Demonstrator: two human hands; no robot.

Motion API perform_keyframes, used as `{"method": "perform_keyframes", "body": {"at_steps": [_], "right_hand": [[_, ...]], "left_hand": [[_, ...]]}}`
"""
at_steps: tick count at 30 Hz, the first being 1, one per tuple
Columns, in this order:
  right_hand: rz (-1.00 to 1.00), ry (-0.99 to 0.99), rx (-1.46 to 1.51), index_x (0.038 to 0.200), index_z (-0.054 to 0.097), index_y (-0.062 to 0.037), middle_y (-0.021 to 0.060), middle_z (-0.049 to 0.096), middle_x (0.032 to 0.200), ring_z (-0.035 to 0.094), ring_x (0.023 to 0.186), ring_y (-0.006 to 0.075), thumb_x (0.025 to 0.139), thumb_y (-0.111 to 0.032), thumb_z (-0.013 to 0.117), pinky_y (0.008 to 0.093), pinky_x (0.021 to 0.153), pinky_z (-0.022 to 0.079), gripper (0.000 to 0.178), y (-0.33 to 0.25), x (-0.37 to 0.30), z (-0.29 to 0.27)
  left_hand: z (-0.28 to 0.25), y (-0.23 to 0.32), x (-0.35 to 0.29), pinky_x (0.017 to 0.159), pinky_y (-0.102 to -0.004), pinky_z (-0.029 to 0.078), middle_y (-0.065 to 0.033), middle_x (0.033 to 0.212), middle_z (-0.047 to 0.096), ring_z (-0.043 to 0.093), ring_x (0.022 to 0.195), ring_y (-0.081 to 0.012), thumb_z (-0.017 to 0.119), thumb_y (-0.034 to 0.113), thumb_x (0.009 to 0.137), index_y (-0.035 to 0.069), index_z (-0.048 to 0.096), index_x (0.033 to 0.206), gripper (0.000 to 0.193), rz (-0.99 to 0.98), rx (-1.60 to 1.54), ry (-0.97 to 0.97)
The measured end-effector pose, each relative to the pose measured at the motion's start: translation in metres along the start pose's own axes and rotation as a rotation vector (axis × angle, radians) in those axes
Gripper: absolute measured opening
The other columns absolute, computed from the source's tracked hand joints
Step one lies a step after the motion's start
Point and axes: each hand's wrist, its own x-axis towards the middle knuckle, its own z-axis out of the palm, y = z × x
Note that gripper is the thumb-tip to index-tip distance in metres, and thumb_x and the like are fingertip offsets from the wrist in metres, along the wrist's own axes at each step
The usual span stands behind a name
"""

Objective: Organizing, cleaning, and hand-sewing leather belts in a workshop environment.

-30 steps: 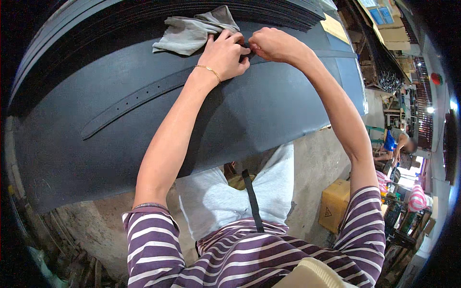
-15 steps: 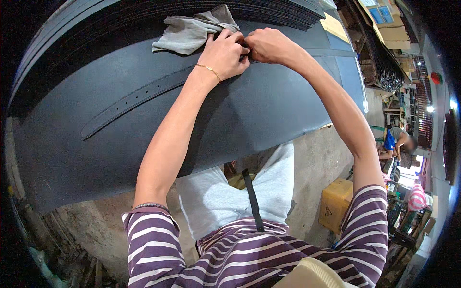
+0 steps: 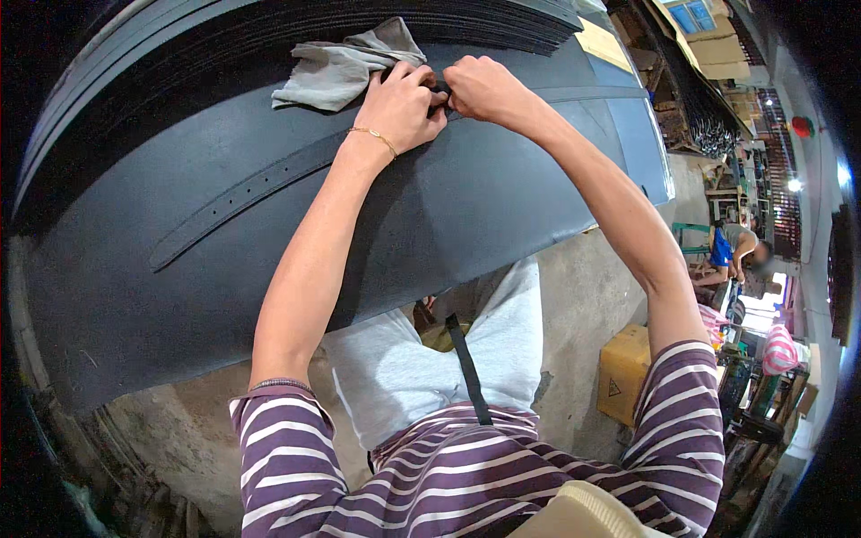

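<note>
A black leather belt [image 3: 224, 204] lies in a long curve over the dark worktable [image 3: 296, 247], its tip with a row of holes toward the left. My left hand [image 3: 399, 109] is bent over the belt's middle, fingers and thumb closed on it. Right beside it, my right hand [image 3: 486, 88] is closed in a pinch at the same spot. A small dark part shows between the two hands, but the fingers hide most of it. Past the right hand the belt continues to the right. A crumpled grey cloth [image 3: 336, 72] lies just behind my left hand.
Long black strips [image 3: 484, 27] are stacked along the table's far side, with a yellowish card [image 3: 603, 45] at their right end. A yellow box [image 3: 623, 375] stands on the floor to the right. Farther off, a person [image 3: 735, 251] sits bent over among stacked goods.
The view has shifted slightly, so the table, cloth and both hands appear a little farther left. Both hands stay together at the same part of the belt.
</note>
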Motion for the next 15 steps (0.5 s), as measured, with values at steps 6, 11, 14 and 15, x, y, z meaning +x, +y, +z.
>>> {"method": "perform_keyframes", "body": {"at_steps": [6,11,14,15], "right_hand": [[0.110,-0.033,0.447,0.079,0.066,0.0030,0.0188,0.066,0.071,0.067,0.067,0.0298,0.077,-0.018,0.063,0.0385,0.065,0.053,0.021,0.036,-0.003,-0.003],[0.324,-0.028,0.731,0.091,0.066,0.0028,0.0098,0.065,0.070,0.066,0.067,0.0132,0.087,-0.017,0.061,0.0284,0.064,0.052,0.021,0.045,-0.019,-0.002],[0.261,0.064,0.630,0.096,0.066,0.0033,0.0113,0.069,0.082,0.068,0.076,0.0171,0.087,-0.018,0.063,0.0306,0.070,0.053,0.023,0.040,-0.022,0.001],[0.159,0.093,0.625,0.098,0.066,0.0022,0.0126,0.070,0.086,0.068,0.079,0.0200,0.087,-0.017,0.064,0.0320,0.072,0.053,0.023,0.037,-0.022,0.002]], "left_hand": [[-0.001,0.004,0.002,0.097,-0.0466,0.043,-0.0019,0.110,0.060,0.053,0.113,-0.0211,0.067,0.028,0.080,0.019,0.078,0.098,0.022,0.004,0.007,0.019],[-0.002,0.000,0.002,0.097,-0.0450,0.043,-0.0022,0.109,0.060,0.052,0.113,-0.0207,0.067,0.028,0.079,0.019,0.078,0.099,0.025,-0.004,-0.007,-0.007],[-0.001,-0.001,0.001,0.096,-0.0455,0.043,-0.0021,0.110,0.060,0.052,0.113,-0.0210,0.067,0.029,0.079,0.019,0.078,0.100,0.025,-0.005,-0.006,0.003],[0.000,-0.001,0.001,0.096,-0.0455,0.043,-0.0021,0.110,0.060,0.052,0.113,-0.0210,0.067,0.029,0.079,0.019,0.078,0.100,0.025,-0.004,-0.006,0.000]]}}
